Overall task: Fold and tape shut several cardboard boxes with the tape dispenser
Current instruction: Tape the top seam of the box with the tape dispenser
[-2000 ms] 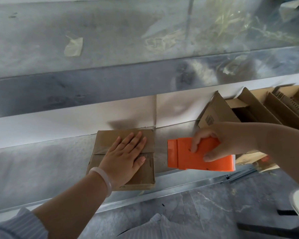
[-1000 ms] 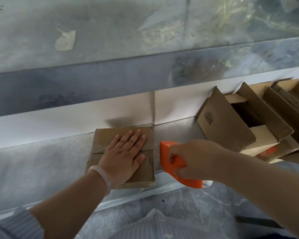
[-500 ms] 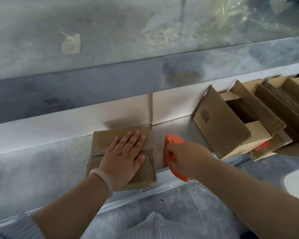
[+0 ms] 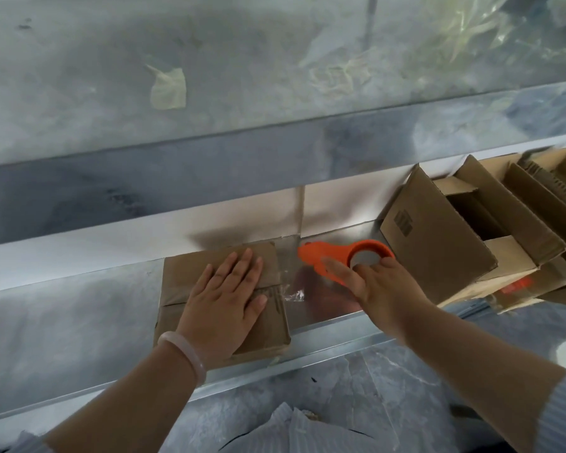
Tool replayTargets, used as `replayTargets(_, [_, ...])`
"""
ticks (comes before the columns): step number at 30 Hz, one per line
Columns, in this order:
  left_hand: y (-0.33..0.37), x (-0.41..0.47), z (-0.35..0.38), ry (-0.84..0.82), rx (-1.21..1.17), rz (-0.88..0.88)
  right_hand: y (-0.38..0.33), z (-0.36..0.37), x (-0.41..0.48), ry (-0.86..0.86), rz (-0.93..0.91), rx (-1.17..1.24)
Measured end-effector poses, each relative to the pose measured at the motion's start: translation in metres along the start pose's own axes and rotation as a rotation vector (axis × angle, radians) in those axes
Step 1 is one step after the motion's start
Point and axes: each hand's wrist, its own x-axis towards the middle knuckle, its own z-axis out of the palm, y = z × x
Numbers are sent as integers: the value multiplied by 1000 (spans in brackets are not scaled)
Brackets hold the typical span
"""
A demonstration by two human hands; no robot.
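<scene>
Four straight fingers (image 4: 239,266) of the left hand (image 4: 223,302), held close together, are pressed flat on the closed cardboard box (image 4: 183,273), which is set on the tabletop (image 4: 79,305). At 3 o'clock of it, the orange tape dispenser (image 4: 324,255) is gripped by the right hand (image 4: 383,289), its fingers (image 4: 339,268) clasped round the tool. A clear tape strand (image 4: 291,294) is seen between box and dispenser. Open cardboard boxes (image 4: 438,250) are noted at 3 o'clock of the dispenser.

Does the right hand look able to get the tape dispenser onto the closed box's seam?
Likely yes, at the right end of the seam: only shelf lies between the tape dispenser and the box. The left hand covers the rest.
</scene>
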Motion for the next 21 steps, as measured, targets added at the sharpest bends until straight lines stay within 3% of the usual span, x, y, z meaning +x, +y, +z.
replayTargets(4, [-5,-4,-2,-28,-2,-27,-10,12,11,-51,37,-27])
replayTargets(7, [-6,-5,-3,-26,-3,-31,-16,25,11,24,60,26])
replayTargets(13, [-10,-9,-6,-11,-45,-64,-35,46,-8,-160,-12,38])
replayTargets(18, [-9,-9,-7,-11,-68,-86,-45,48,3,-103,7,115])
replayTargets(21, [-9,-8,-9,-6,-99,-93,-47,39,6,-153,41,143])
